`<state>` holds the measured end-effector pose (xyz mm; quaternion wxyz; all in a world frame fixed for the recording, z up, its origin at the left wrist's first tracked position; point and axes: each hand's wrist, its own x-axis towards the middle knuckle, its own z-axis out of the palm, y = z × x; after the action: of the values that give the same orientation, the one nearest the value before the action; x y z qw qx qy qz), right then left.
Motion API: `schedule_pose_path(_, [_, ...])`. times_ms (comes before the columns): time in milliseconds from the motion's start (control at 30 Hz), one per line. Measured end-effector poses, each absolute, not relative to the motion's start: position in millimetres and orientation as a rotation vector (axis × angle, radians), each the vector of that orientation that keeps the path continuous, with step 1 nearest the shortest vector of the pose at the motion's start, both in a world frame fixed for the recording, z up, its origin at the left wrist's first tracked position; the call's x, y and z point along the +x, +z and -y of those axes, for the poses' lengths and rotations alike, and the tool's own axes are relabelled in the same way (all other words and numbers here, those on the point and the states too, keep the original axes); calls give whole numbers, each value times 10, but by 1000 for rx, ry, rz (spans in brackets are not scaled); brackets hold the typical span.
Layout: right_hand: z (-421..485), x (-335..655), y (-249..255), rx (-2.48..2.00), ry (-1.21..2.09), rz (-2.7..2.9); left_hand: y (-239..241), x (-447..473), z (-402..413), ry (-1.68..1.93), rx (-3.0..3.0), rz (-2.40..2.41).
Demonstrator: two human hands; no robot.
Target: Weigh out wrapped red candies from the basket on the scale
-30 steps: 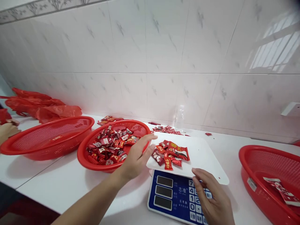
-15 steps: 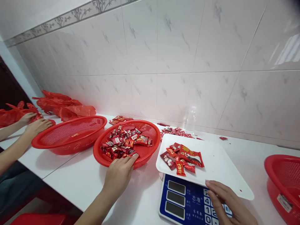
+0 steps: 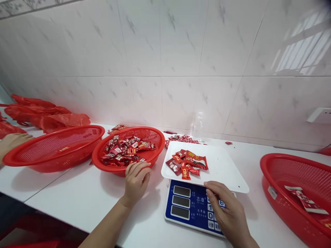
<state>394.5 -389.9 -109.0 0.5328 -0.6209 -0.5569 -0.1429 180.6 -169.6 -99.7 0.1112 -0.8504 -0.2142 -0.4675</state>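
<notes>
My left hand (image 3: 137, 181) has its fingers bent over the near rim of a red plastic basket (image 3: 159, 148). Inside that basket lies a heap of small red-wrapped candies (image 3: 121, 151). My right hand (image 3: 227, 208) is over the keys of a blue electronic scale (image 3: 192, 205), its fingertips at the front edge of the white weighing tray (image 3: 222, 163). Its fingers are stretched, with the thumb apart from them. On the left part of the tray rests a small pile of red candy packets (image 3: 186, 163), one larger than the others.
A second red basket (image 3: 54, 162) stands to the left, near another person's hand (image 3: 12, 143) and red plastic bags (image 3: 43, 113). At the right is another red basket (image 3: 274, 175) holding a few packets (image 3: 307, 199). Loose packets (image 3: 183, 138) lie along the tiled wall.
The view has swung right, showing more of the right basket. My left hand's fingers have drawn back from the candies to the rim. The pile on the tray looks unchanged.
</notes>
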Motion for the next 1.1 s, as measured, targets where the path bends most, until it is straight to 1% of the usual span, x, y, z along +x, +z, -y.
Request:
schedule_pose_path(300, [3872, 3895, -1094, -1511, -290, 1285, -1046, 1882, 1767, -1637, -2643, 491])
schedule_pose_path(500, [3874, 3939, -1091, -1477, -352, 1315, -1101, 1888, 1759, -1667, -2875, 592])
schedule_pose_path(667, [3836, 3880, -1141, -1463, -262, 1218, -1107, 1875, 1743, -1685, -2965, 625])
schedule_pose_path(800, [3810, 3798, -1183, -1467, -258, 1149, -1098, 1879, 1719, -1680, -2988, 597])
schedule_pose_path(967, [3808, 3802, -1136, -1449, -170, 1200, -1107, 1899, 1713, -1642, -3018, 639])
schedule_pose_path(1100, [3812, 3824, -1138, -1457, -132, 1239, -1107, 1884, 1728, -1712, -3006, 695])
